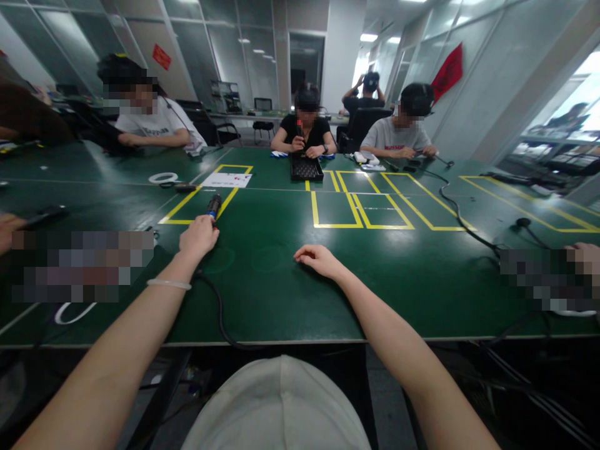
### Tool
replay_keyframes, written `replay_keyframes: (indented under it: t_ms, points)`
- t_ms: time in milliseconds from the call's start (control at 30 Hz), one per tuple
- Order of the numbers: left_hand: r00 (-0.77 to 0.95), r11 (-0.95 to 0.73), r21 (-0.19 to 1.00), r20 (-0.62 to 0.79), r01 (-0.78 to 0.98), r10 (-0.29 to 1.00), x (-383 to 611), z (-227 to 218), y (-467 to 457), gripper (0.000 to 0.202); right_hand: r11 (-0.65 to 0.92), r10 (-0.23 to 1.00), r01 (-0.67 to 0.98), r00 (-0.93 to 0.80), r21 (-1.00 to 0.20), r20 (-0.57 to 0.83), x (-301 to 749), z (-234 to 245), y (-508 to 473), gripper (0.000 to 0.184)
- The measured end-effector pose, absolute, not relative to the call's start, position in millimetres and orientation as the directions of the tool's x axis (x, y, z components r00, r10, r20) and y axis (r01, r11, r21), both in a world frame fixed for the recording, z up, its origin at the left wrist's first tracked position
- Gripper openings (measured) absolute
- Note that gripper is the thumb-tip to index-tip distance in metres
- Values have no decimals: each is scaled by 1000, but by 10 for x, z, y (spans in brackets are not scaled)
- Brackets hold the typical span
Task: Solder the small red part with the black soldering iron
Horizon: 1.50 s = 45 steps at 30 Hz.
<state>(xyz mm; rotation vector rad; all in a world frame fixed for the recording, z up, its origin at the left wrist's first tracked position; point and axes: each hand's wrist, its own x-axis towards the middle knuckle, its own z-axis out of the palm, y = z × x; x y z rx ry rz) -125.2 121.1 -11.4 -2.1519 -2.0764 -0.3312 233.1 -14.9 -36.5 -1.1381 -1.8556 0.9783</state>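
The left hand [199,236] lies on the tabletop [272,294], left of the middle and a little in from the near edge. Its fingers [209,223] are clenched round the rear end of a dark cylindrical tool [214,205]. The tool's long axis runs away from the person toward the far edge, leaning slightly right. Its front end pokes out beyond the knuckles and lies over the near right corner of a yellow-taped outline [182,221]. A black cable [218,306] trails from under this hand back over the near edge.

The right hand [319,257] rests palm down near the middle of the tabletop, well apart from the tool. Its fingers are loosely curled and grasp nothing. The left hand is the one on the tool, and the tool lies to the right hand's left and slightly farther out.
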Motion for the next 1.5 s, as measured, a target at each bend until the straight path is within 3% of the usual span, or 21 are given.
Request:
replay_keyframes:
  t_ms: [233,500,567,633,733,833,1000,1167,1367,1500]
  points:
    - [-32,34,-2,313,999,949,-1084,-51,942,43,323,921,366,-333,-873,201,2333,-376,-147,19]
    - [-62,25,103,377,994,924,-1087,-37,961,39,334,919,395,-337,-856,204,2326,-345,-164,18]
    - [-56,-24,203,378,979,924,-1006,-4,952,38,342,917,397,-339,-852,210,2325,-348,-161,18]
    - [-25,-117,421,316,900,949,-839,25,914,37,340,917,387,-338,-857,211,2326,-361,-154,18]
    - [158,-181,831,114,527,981,-450,34,759,43,323,920,352,-335,-879,204,2333,-391,-136,17]
    - [393,-83,977,-2,198,920,-25,9,502,50,300,922,285,-330,-910,201,2342,-403,-121,16]
    - [602,21,996,-69,85,796,366,-58,153,53,208,940,164,-306,-964,151,2336,-366,-119,26]
    - [690,-144,979,6,143,724,376,-80,57,56,155,944,114,-309,-981,113,2300,-350,-136,40]
    - [694,-455,841,139,294,706,344,-73,24,54,169,933,96,-336,-981,127,2288,-373,-140,36]
    - [652,-399,887,164,231,740,346,-103,46,56,198,929,49,-326,-979,172,2293,-369,-137,33]
